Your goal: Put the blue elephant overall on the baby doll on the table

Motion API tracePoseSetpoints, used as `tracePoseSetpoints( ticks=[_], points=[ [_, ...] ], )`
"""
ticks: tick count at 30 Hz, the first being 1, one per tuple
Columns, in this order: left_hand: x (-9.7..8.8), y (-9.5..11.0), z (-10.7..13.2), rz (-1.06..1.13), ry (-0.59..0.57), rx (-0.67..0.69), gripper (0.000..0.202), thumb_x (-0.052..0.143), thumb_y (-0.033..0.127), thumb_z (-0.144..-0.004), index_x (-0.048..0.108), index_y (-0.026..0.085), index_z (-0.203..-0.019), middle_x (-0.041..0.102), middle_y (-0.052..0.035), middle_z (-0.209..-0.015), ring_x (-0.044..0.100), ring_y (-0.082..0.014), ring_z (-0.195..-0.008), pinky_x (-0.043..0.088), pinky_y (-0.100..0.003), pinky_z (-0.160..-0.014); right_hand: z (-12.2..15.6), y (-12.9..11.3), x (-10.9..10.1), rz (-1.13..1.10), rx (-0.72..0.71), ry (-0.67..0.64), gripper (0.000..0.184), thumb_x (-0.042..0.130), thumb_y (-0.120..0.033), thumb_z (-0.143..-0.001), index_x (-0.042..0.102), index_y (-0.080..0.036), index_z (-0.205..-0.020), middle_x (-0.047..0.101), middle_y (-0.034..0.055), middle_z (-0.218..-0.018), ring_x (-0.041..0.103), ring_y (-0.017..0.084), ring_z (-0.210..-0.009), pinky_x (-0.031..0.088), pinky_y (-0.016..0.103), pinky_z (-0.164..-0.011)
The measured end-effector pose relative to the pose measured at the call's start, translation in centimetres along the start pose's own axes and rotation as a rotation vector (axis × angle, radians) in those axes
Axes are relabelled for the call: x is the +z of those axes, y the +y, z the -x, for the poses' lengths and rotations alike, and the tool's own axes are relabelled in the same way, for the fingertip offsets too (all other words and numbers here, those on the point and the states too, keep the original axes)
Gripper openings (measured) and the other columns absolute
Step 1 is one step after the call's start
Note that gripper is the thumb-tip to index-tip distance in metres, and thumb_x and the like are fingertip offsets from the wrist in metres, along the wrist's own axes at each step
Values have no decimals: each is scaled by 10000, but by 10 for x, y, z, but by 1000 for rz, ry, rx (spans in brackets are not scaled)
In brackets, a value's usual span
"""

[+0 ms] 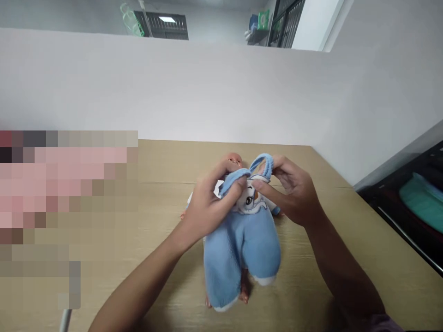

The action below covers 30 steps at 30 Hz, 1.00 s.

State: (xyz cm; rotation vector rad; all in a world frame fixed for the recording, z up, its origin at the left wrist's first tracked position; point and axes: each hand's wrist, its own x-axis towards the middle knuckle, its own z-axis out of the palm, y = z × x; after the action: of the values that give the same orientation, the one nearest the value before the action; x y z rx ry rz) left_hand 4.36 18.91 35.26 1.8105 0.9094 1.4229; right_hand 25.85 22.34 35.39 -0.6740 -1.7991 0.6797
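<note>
A baby doll (235,158) lies on its back on the table, its head away from me and its feet toward me. Over its body are small blue overalls (226,258) with white cuffs and a white cartoon face on the bib. My left hand (211,198) is closed on one blue strap at the bib's top left. With thumb and fingers, my right hand (292,191) pinches the bib's upper right edge, where the other strap loops up. The doll's arms stick out at both sides in white sleeves, and its feet show below the trouser legs.
The doll rests on a wood-coloured table (346,244) that meets a white wall (207,92). A pixelated patch hides the left side. At the right edge stands a dark open case or shelf with a teal item (420,200). A metal rod (65,320) shows at lower left.
</note>
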Motion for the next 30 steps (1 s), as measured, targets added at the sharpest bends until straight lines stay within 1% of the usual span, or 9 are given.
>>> tracePoseSetpoints(
  ticks=[4, 8, 10, 12, 15, 18, 21, 24, 30],
  points=[
    [-10, -10, -8, 98, 101, -52, 252, 661, 453, -1127, 672, 233, -1002, 707, 12, -910, 614, -127, -632, 511, -286, -624, -3, 7, -9, -58, 23, 31, 179, 899, -340, -985, 737, -270, -1018, 752, 6, -949, 740, 219, -918, 633, 375, -865],
    [-18, -29, -17, -1, 312, 32, 183, 734, 412, -1074, 625, 269, -1111, 730, -48, -1237, 697, -228, -1112, 571, -348, -925, -4, 7, -13, -107, 13, 84, 204, 921, -355, -971, 738, -275, -1013, 755, 12, -971, 744, 216, -934, 664, 376, -893],
    [-22, -38, -21, -51, 353, 117, 353, 798, 450, -1021, 555, 313, -1236, 645, -69, -1460, 647, -253, -1265, 569, -376, -987, -5, 6, -13, -133, -10, 113, 205, 926, -347, -969, 741, -279, -1026, 752, 9, -970, 744, 211, -937, 672, 368, -901],
    [-28, -43, -24, -99, 273, 210, 469, 810, 486, -1005, 512, 331, -1333, 576, -94, -1575, 604, -278, -1369, 556, -417, -1070, -6, 6, -12, -151, -46, 139, 208, 932, -340, -964, 738, -282, -1012, 740, 2, -957, 736, 200, -918, 673, 351, -882],
    [-33, -42, -27, -124, -91, 279, 492, 784, 434, -1037, 544, 293, -1444, 614, -134, -1560, 560, -321, -1480, 472, -488, -1226, -8, 5, -11, -159, -80, 158, 231, 948, -345, -948, 728, -281, -980, 721, -1, -952, 723, 193, -907, 670, 339, -855],
    [-33, -41, -29, -118, -345, 298, 559, 837, 377, -1010, 597, 266, -1502, 696, -129, -1401, 646, -304, -1308, 516, -465, -1140, -9, 5, -11, -158, -72, 166, 273, 967, -381, -925, 714, -282, -959, 703, -5, -939, 714, 198, -898, 672, 348, -841],
    [-29, -44, -30, -177, -360, 338, 675, 921, 405, -940, 621, 285, -1532, 682, -127, -1392, 637, -301, -1248, 534, -465, -1108, -9, 3, -15, -172, -67, 149, 312, 980, -432, -906, 708, -282, -938, 691, -7, -919, 709, 201, -874, 675, 354, -806],
    [-26, -49, -30, -170, -350, 331, 945, 1006, 442, -834, 520, 329, -1638, 553, -161, -1620, 538, -380, -1486, 476, -561, -1261, -7, 1, -19, -238, -66, 62, 297, 991, -392, -897, 722, -285, -966, 684, -12, -909, 698, 199, -843, 663, 348, -753],
    [-22, -54, -29, 7, -561, 247, 1124, 1061, 347, -740, 447, 350, -1682, 513, -158, -1709, 502, -410, -1592, 447, -588, -1326, -4, 1, -21, -341, -108, -61, 248, 948, -353, -931, 719, -305, -1011, 681, -20, -882, 651, 188, -720, 599, 350, -622]
  ],
)
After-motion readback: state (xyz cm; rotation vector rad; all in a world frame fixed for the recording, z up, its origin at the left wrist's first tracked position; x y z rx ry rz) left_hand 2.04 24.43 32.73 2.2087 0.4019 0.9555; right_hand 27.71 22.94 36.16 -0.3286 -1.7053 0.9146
